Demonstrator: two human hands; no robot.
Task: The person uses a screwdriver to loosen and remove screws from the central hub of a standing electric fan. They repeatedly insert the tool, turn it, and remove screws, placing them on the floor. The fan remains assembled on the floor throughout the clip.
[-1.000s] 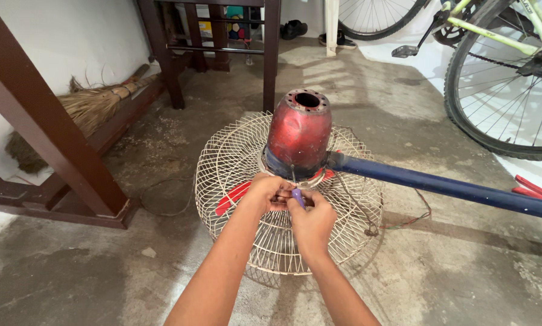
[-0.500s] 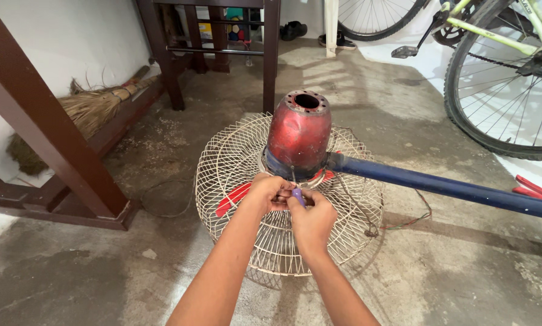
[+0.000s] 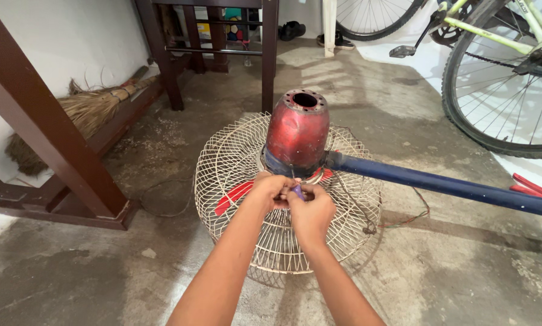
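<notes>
Red motor housing (image 3: 297,134) face-down on wire fan guard (image 3: 286,199) on concrete floor (image 3: 72,284), left hand (image 3: 269,192) and right hand (image 3: 310,211) pinching a small purple-tipped piece (image 3: 298,191) at its base: best worked steadily, grip kept close.

Your left hand (image 3: 269,191) and right hand (image 3: 310,211) meet at frame centre, pinching a small purple tool (image 3: 297,192) over the wire fan guard (image 3: 234,163), just below the red motor housing (image 3: 297,134).
</notes>
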